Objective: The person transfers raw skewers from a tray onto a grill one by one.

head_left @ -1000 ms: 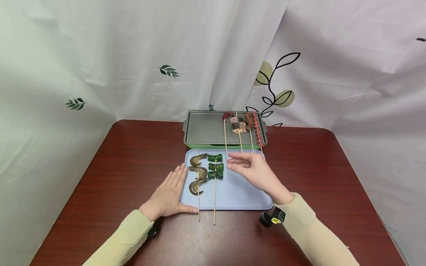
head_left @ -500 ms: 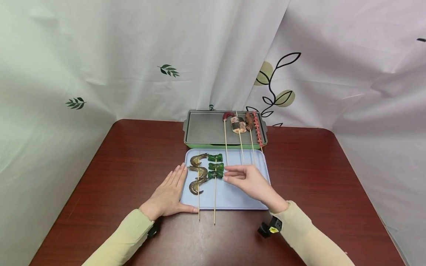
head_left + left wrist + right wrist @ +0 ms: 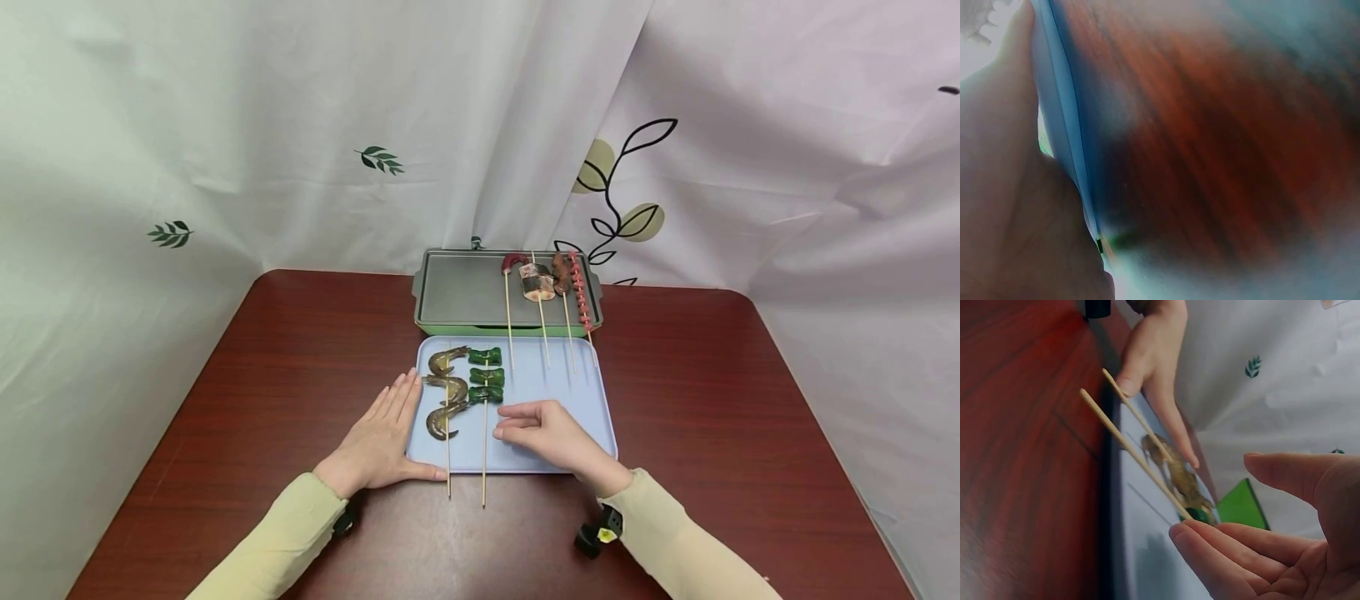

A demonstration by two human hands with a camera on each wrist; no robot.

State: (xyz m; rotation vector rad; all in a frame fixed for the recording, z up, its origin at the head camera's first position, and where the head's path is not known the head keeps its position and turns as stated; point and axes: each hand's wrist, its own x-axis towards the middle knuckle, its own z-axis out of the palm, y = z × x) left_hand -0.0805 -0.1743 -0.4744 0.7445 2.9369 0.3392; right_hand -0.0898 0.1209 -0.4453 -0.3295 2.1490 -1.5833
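My left hand (image 3: 380, 437) lies flat at the left side of a light blue tray (image 3: 551, 392), fingers straight along its edge and thumb by the near corner. On the tray lie a shrimp skewer (image 3: 447, 390) and a green vegetable skewer (image 3: 486, 377), their sticks jutting past the near edge. My right hand (image 3: 551, 432) hovers over the tray, just right of the green skewer's stick (image 3: 1129, 447). In the right wrist view its thumb and fingers stand apart with nothing between them. The left wrist view shows little but the hand, the tray's edge and the blurred table.
Behind the tray stands a grey grill pan (image 3: 461, 287) with a green base. On its right half lie a dark red skewer (image 3: 513, 262), a fish skewer (image 3: 537, 283), a brown meat skewer (image 3: 562, 275) and a pink skewer (image 3: 580, 292). Sticks overhang the tray. A white curtain (image 3: 300, 125) hangs behind.
My right hand has drawn back from near the pan-side skewer sticks toward the near part of the tray, beside the green skewer's stick. The left hand and the skewers have not moved.
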